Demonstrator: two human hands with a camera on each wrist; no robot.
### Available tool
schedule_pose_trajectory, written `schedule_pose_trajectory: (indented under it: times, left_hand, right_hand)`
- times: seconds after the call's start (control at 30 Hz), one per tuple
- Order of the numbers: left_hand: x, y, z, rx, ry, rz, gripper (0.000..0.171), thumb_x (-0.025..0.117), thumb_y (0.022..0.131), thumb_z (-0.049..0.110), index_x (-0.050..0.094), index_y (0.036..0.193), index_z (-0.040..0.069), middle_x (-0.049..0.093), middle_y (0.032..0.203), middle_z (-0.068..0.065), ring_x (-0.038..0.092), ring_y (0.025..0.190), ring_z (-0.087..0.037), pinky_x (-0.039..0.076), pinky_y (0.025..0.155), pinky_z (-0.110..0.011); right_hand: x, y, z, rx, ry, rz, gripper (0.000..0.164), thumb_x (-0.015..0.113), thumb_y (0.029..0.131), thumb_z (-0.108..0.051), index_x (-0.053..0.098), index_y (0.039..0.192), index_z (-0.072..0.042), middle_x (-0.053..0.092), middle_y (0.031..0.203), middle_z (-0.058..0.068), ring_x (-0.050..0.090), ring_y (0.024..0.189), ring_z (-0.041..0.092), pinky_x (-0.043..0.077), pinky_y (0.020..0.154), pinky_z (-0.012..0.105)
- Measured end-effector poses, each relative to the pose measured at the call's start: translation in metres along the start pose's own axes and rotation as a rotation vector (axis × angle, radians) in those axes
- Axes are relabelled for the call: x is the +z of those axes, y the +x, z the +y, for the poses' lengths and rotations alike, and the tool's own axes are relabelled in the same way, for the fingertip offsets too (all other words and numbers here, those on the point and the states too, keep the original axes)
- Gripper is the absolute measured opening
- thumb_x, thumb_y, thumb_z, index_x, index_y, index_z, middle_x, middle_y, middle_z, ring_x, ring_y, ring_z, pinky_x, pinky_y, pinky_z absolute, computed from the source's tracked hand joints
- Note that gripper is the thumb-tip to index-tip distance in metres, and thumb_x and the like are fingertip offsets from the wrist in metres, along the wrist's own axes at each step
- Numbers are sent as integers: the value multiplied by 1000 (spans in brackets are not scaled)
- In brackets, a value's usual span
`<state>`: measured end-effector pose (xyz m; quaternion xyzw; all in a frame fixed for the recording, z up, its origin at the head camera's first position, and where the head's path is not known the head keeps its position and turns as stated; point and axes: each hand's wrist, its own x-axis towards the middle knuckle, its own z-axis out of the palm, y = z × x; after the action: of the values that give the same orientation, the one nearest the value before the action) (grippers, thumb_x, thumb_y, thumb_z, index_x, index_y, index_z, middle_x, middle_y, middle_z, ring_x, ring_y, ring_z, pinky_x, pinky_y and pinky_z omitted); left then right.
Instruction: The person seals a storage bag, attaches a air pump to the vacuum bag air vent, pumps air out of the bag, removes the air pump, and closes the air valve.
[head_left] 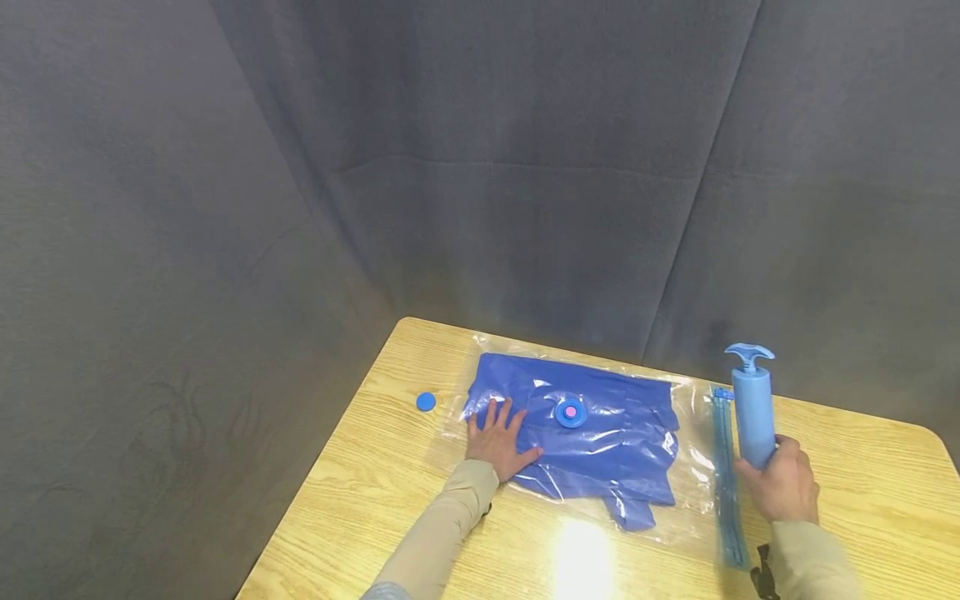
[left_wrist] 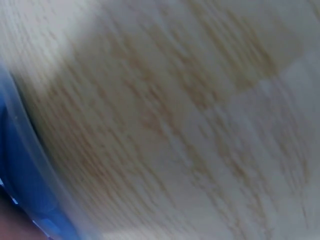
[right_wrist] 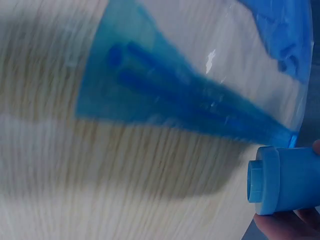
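Note:
A clear plastic vacuum storage bag (head_left: 693, 492) lies flat on the table with a folded blue garment (head_left: 630, 400) inside. Its round blue valve (head_left: 571, 413), pink in the centre, faces up without a cover. My left hand (head_left: 498, 448) rests with spread fingers on the bag's left part. In my right hand (head_left: 786, 485) I grip a light blue hand pump (head_left: 753, 417) by its lower barrel, handle upward, beside the bag's right edge. The pump's nozzle end (right_wrist: 262, 181) shows in the right wrist view, above the table. Along that edge runs the blue zip strip (head_left: 727, 483).
A small round blue cap (head_left: 426, 402) lies on the wooden table (head_left: 352, 483), left of the bag. Grey curtains (head_left: 525, 208) hang behind the table and to its left. The zip slider (head_left: 723, 393) sits at the strip's far end.

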<state>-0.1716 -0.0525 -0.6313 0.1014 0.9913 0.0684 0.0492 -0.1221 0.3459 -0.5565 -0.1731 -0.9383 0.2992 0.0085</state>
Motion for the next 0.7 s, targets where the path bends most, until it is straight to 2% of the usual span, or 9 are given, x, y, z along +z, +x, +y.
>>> schedule_pose_trajectory:
  times: [0.23, 0.57, 0.7]
  left_hand:
    - [-3, -1, 1, -5, 2, -16, 78, 44, 85, 73, 35, 149, 30, 25, 161, -3, 18, 149, -31, 22, 114, -62]
    - [-6, -1, 1, -5, -3, -22, 79, 45, 85, 74, 35, 149, 30, 25, 160, -3, 19, 149, -32, 22, 113, -62]
    - [-5, -1, 1, -2, -9, -12, 79, 46, 84, 74, 36, 149, 29, 27, 160, -3, 20, 149, -32, 22, 113, -63]
  right_hand:
    - [11, 0, -17, -11, 28, 7, 77, 65, 83, -20, 26, 137, 17, 42, 121, 42, 47, 107, 58, 39, 89, 67]
    - [24, -5, -42, -83, 58, -1, 75, 67, 84, -21, 29, 136, 17, 45, 119, 39, 49, 107, 55, 41, 90, 65]
    - [29, -6, -51, -124, 76, 24, 71, 68, 82, -19, 32, 133, 17, 46, 119, 38, 50, 107, 55, 41, 91, 65]
